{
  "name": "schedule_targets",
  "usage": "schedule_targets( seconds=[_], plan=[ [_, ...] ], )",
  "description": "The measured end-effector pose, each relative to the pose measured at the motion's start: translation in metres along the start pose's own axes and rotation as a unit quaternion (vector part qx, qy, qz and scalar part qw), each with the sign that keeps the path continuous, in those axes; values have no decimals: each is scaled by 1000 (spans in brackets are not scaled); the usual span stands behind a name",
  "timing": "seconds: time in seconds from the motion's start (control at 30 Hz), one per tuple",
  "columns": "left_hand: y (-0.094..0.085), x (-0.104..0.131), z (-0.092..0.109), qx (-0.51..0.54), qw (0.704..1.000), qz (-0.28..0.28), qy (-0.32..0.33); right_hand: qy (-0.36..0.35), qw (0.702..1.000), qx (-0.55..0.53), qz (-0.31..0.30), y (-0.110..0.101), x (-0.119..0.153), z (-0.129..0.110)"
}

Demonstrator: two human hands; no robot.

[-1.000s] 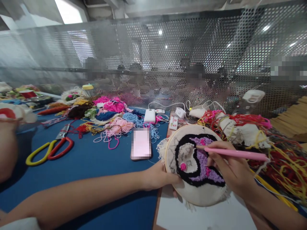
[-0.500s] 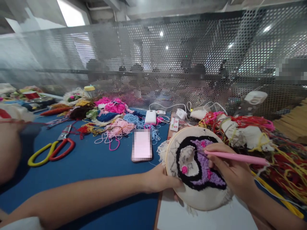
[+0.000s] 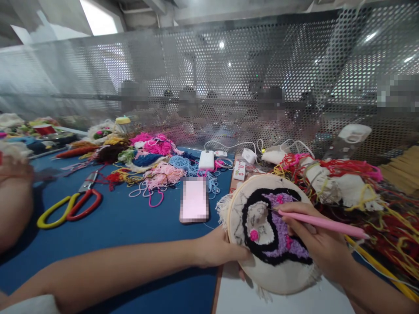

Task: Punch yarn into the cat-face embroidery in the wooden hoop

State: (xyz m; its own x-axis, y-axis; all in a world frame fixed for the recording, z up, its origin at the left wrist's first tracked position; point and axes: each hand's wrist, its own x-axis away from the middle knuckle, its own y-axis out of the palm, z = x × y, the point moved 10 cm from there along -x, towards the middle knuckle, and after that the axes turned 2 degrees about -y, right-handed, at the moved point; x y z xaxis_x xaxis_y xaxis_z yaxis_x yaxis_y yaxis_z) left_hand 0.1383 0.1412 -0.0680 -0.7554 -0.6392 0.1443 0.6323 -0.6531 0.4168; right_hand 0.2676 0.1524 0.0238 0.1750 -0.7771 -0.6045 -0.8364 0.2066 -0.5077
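Note:
A round embroidery hoop [image 3: 283,279] with cream fabric is tilted toward me at the right. Its tufted design has black outlines, purple filling, pink spots and an unfilled pale patch. My left hand [image 3: 222,249] grips the hoop's left lower rim, thumb on the front, the other fingers mostly hidden behind. Between the fingers of my right hand [image 3: 316,237] is a pink punch needle [image 3: 334,224]. Its thin metal tip points left at the black border between the pale patch and the purple area; whether it pierces the cloth I cannot tell.
Yellow-and-red scissors [image 3: 84,205] and a phone [image 3: 194,199] lie on the blue table. Colourful yarn heaps [image 3: 157,146] line the back; tangled yarn [image 3: 389,235] fills the right. A white power bank [image 3: 206,160] sits behind the phone. Another person's arm [image 3: 15,205] is at far left.
The hoop and both my hands appear slightly lower and further right, partly with the camera's shift. The needle tip sits a little nearer the black border. The other person's hand has moved left.

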Motion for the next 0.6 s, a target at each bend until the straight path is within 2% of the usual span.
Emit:
schedule_targets(
  seconds=[0.1, 0.3, 0.47, 0.53, 0.6],
  plan=[
    [0, 1, -1, -8, 1000, 2, -1, -51, 998, 40, -7, 1, 0, -9],
    [1, 3, 1, -25, 1000, 0, 2, -105, 988, 100, -51, 6, -1, -23],
    [1, 3, 2, -39, 999, 2, 10, -201, 967, 154, -42, 5, 4, -45],
    [1, 3, 2, -42, 999, 7, 9, -206, 966, 150, -38, 5, 4, -47],
    [0, 3, 2, -43, 999, 12, 9, -173, 975, 134, -41, 6, 2, -41]
  ],
)
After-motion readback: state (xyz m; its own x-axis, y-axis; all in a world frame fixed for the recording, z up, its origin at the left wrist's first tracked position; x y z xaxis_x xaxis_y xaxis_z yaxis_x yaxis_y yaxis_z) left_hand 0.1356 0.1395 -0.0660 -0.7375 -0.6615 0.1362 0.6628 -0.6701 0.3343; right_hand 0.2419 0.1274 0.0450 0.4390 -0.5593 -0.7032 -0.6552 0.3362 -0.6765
